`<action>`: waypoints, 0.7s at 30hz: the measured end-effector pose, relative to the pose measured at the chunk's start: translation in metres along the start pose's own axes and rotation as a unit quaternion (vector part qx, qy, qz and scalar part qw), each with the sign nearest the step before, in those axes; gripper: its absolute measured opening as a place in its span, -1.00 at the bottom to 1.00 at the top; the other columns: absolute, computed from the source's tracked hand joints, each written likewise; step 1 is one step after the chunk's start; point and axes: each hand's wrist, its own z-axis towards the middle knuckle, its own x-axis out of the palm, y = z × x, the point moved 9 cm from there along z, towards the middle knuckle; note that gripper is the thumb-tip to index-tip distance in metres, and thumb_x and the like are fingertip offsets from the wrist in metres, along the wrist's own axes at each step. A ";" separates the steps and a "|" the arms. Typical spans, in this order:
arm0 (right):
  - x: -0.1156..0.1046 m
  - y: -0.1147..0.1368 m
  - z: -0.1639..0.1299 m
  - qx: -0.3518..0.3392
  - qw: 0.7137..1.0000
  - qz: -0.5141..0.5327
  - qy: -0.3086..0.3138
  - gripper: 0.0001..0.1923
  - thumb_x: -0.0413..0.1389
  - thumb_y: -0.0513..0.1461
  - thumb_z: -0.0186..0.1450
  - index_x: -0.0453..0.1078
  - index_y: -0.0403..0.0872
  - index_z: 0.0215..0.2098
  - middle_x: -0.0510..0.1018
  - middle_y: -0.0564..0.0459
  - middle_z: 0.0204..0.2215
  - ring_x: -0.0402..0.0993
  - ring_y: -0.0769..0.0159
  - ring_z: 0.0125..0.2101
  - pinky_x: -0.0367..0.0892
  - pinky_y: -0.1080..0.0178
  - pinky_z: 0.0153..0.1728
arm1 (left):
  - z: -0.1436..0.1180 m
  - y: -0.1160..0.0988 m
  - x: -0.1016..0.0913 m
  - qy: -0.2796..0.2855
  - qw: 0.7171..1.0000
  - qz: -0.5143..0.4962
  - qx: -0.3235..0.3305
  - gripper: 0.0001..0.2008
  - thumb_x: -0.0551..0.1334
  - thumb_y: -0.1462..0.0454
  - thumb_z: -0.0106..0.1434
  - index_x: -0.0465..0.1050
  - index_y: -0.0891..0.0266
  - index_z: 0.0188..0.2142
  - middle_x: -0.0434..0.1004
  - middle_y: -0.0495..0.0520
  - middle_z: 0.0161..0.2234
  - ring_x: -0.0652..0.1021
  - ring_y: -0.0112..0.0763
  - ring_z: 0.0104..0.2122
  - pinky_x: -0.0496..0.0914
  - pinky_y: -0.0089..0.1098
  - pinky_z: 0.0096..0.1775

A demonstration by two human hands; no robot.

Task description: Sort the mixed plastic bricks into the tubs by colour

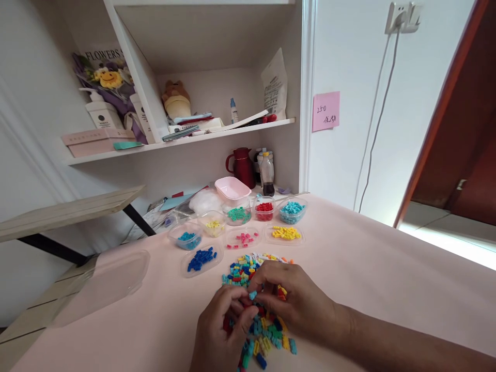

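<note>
Teal plastic is what I see at the pinch: a small teal brick (252,295) sits between the fingertips of my right hand (294,299) and my left hand (225,325), both curled over the near half of the mixed pile (256,310). I judge both hands are closed on bricks, the right on the teal one, the left around something red I cannot make out. That brick lies just left of the right hand, with the left hand below it and equally near; its long axis is too small to read. Farther toward the back edge stand sorted trays: blue (201,258), pink (243,238), yellow (285,233), then tubs of green (237,213), red (264,208) and light blue (292,209). All rest on a pale pink tablecloth (387,268). Behind are a red jug (242,166), cluttered shelves (186,137), a white wall with a pink note (326,111).
</note>
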 end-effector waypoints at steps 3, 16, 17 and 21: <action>0.001 0.003 -0.001 -0.019 1.000 -0.002 0.002 -0.84 0.14 -0.39 0.17 0.47 -0.05 -0.31 0.54 0.08 -0.40 0.42 0.40 -0.41 0.30 0.38 -0.38 | 0.000 0.000 0.000 0.005 1.000 -0.012 -0.015 -0.83 0.24 0.13 0.17 0.50 0.17 -0.35 0.43 -0.09 -0.63 0.48 -0.46 -0.60 0.42 -0.49 -0.47; 0.003 0.006 -0.004 -0.059 0.998 -0.023 0.010 -0.70 0.14 -0.40 0.20 0.46 0.02 -0.14 0.55 0.09 -0.32 0.46 0.40 -0.33 0.34 0.37 -0.28 | 0.000 0.007 0.003 0.015 0.998 -0.034 -0.058 -0.82 0.24 0.15 0.16 0.51 0.20 -0.44 0.42 -0.07 -0.66 0.44 -0.50 -0.64 0.34 -0.55 -0.55; 0.003 0.006 -0.004 -0.060 0.998 -0.025 0.009 -0.72 0.14 -0.39 0.21 0.47 0.02 -0.16 0.55 0.09 -0.33 0.46 0.40 -0.34 0.34 0.37 -0.29 | 0.001 0.007 0.002 0.017 0.998 -0.030 -0.058 -0.82 0.23 0.15 0.16 0.51 0.20 -0.43 0.42 -0.07 -0.66 0.44 -0.50 -0.64 0.35 -0.55 -0.55; 0.003 0.013 -0.003 -0.091 0.995 -0.031 0.006 -0.79 0.12 -0.36 0.24 0.48 -0.01 -0.19 0.55 0.06 -0.32 0.45 0.40 -0.32 0.34 0.38 -0.26 | 0.003 0.005 0.004 0.052 0.998 -0.001 -0.045 -0.79 0.23 0.11 0.16 0.51 0.19 -0.43 0.43 -0.08 -0.68 0.46 -0.47 -0.65 0.38 -0.55 -0.55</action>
